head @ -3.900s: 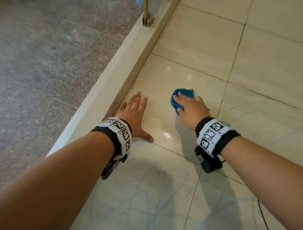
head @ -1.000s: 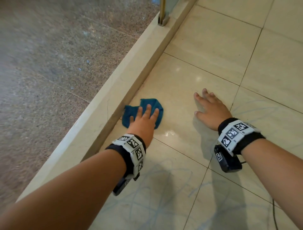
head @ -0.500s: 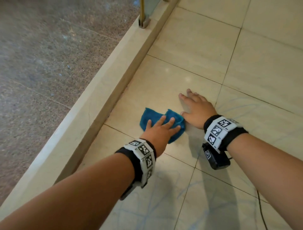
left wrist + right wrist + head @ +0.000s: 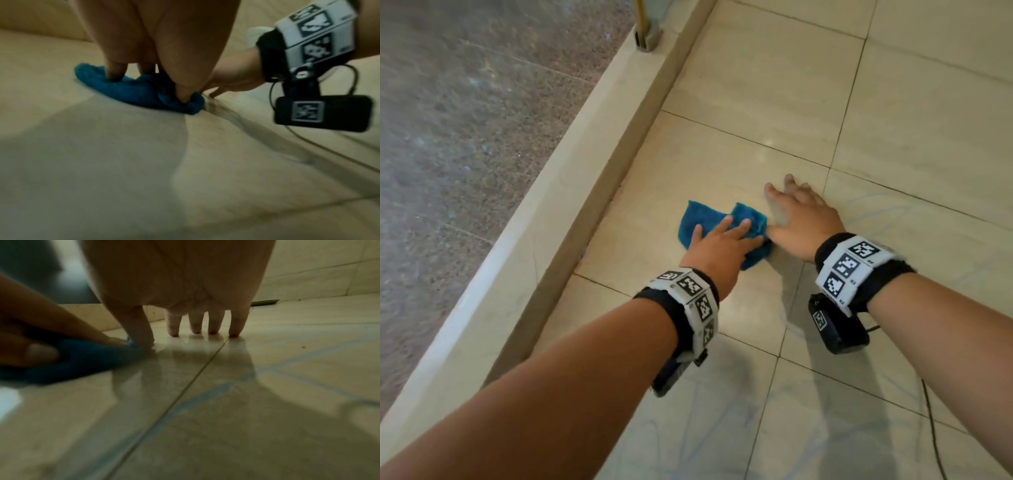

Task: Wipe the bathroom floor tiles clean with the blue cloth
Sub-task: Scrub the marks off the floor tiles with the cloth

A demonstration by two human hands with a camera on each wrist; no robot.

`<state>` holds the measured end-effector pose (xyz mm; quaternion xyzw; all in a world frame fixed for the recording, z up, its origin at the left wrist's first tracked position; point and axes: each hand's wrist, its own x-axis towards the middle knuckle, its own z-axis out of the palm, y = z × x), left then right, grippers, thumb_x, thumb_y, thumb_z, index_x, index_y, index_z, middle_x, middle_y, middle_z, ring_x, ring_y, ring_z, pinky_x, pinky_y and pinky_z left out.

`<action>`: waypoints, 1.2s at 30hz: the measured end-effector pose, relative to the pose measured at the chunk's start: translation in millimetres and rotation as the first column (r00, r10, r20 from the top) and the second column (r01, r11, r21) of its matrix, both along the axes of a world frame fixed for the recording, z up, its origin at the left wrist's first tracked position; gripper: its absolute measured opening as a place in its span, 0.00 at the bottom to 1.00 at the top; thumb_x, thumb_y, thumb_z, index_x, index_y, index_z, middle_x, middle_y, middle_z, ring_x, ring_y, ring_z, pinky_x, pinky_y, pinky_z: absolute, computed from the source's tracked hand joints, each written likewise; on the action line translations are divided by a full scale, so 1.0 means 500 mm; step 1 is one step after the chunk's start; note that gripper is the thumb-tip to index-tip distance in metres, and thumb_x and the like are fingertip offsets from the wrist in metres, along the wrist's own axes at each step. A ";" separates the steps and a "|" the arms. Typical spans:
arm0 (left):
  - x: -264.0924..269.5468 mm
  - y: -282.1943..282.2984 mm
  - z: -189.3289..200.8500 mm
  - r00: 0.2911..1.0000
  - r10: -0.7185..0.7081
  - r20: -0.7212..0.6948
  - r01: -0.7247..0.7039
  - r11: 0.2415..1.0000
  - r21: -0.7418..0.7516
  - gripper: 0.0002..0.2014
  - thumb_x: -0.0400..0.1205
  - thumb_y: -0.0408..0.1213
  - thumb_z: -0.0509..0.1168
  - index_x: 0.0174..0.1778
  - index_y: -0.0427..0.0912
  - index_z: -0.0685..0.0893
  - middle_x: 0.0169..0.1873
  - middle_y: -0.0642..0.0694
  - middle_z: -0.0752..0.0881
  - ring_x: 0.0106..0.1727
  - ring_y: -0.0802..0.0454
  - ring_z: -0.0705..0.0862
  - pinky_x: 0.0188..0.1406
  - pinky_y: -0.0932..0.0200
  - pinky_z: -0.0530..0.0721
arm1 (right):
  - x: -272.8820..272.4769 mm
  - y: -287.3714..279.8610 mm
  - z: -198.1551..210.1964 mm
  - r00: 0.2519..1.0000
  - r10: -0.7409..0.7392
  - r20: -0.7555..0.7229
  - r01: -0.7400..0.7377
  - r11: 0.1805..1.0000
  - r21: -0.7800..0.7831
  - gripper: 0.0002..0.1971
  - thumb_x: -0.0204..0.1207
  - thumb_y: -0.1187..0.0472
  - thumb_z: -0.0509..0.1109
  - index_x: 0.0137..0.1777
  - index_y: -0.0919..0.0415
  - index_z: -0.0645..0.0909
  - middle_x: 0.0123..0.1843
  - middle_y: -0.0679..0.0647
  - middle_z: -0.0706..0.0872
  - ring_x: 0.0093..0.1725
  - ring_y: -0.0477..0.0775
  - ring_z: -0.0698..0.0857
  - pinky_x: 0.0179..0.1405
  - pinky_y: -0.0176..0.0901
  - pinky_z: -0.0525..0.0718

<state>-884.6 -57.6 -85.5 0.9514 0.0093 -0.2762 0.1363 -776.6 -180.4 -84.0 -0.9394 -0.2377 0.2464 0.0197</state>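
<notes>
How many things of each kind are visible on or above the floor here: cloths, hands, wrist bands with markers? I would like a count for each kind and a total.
Blue cloth: 1
Hands: 2, left hand, right hand
Marker wrist bands: 2, left, right
Total: 5

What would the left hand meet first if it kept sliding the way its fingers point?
The left hand, flat on the blue cloth, points up and slightly right. Ahead lies bare floor tile; the right hand sits just right of that line, so the way looks free, though depth is uncertain.
</notes>
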 end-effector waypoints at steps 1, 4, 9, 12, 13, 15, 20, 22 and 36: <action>0.015 0.021 0.002 0.999 0.040 0.010 -0.040 0.999 0.010 0.31 0.88 0.32 0.54 0.85 0.58 0.50 0.85 0.53 0.45 0.85 0.47 0.43 0.79 0.32 0.51 | 0.002 -0.002 0.003 1.000 0.007 -0.005 -0.007 1.000 -0.005 0.38 0.76 0.45 0.63 0.82 0.41 0.46 0.85 0.49 0.42 0.83 0.57 0.47 0.79 0.54 0.54; 0.057 0.099 0.014 0.969 0.246 -0.003 -0.245 0.969 0.027 0.28 0.90 0.35 0.50 0.85 0.56 0.49 0.85 0.50 0.45 0.85 0.44 0.44 0.79 0.31 0.54 | 0.002 -0.008 0.007 0.999 0.031 -0.006 -0.031 0.999 -0.010 0.37 0.78 0.43 0.61 0.82 0.41 0.45 0.85 0.48 0.41 0.84 0.56 0.46 0.79 0.55 0.56; 0.060 0.048 0.013 0.983 0.180 -0.035 -0.178 0.983 0.053 0.33 0.89 0.32 0.54 0.85 0.57 0.45 0.85 0.50 0.41 0.85 0.43 0.41 0.79 0.32 0.52 | -0.001 -0.009 0.005 1.000 0.028 0.009 -0.028 1.000 -0.003 0.35 0.79 0.42 0.60 0.82 0.39 0.45 0.85 0.47 0.41 0.83 0.56 0.47 0.79 0.57 0.57; 0.048 0.002 0.000 0.998 0.056 0.008 -0.056 0.998 0.020 0.31 0.89 0.34 0.52 0.85 0.59 0.47 0.85 0.52 0.42 0.85 0.46 0.40 0.79 0.32 0.48 | 0.002 -0.011 0.005 1.000 0.029 0.006 -0.029 1.000 0.003 0.35 0.78 0.44 0.59 0.82 0.38 0.45 0.85 0.46 0.42 0.83 0.56 0.47 0.79 0.58 0.57; 0.058 0.015 0.002 0.998 0.061 0.006 -0.061 0.998 0.015 0.30 0.90 0.35 0.51 0.85 0.59 0.47 0.85 0.52 0.42 0.85 0.46 0.41 0.80 0.32 0.49 | 0.003 -0.012 0.006 0.999 0.034 -0.004 -0.034 0.999 0.001 0.35 0.79 0.44 0.59 0.82 0.38 0.45 0.85 0.46 0.42 0.83 0.56 0.47 0.79 0.58 0.57; 0.083 0.067 0.008 0.988 0.156 -0.010 -0.156 0.988 0.016 0.29 0.90 0.37 0.51 0.85 0.57 0.48 0.85 0.51 0.43 0.85 0.45 0.43 0.80 0.32 0.52 | 0.006 -0.013 0.009 0.999 0.049 -0.021 -0.049 0.999 -0.002 0.35 0.79 0.45 0.59 0.82 0.39 0.45 0.85 0.47 0.41 0.83 0.56 0.46 0.79 0.58 0.57; 0.099 0.130 0.007 0.937 0.349 -0.026 -0.347 0.936 0.057 0.30 0.90 0.36 0.51 0.85 0.54 0.46 0.85 0.46 0.42 0.85 0.41 0.43 0.81 0.34 0.54 | 0.005 -0.015 0.007 0.998 0.068 -0.012 -0.068 0.998 -0.006 0.35 0.80 0.46 0.58 0.82 0.41 0.44 0.85 0.48 0.41 0.83 0.57 0.46 0.79 0.59 0.58; 0.094 0.088 0.009 0.957 0.289 -0.010 -0.288 0.956 0.063 0.31 0.90 0.35 0.51 0.85 0.55 0.45 0.85 0.47 0.42 0.85 0.41 0.42 0.81 0.34 0.53 | 0.005 -0.016 0.006 0.998 0.066 -0.012 -0.066 0.998 0.002 0.35 0.80 0.46 0.58 0.82 0.40 0.44 0.85 0.48 0.41 0.83 0.57 0.46 0.79 0.59 0.58; 0.183 0.077 0.022 0.962 0.267 -0.049 -0.266 0.964 0.026 0.31 0.89 0.36 0.54 0.85 0.57 0.48 0.85 0.48 0.42 0.85 0.41 0.41 0.80 0.30 0.51 | 0.004 -0.021 0.000 0.996 0.094 -0.003 -0.094 0.995 -0.012 0.34 0.81 0.46 0.56 0.82 0.41 0.42 0.85 0.48 0.40 0.84 0.57 0.45 0.78 0.59 0.58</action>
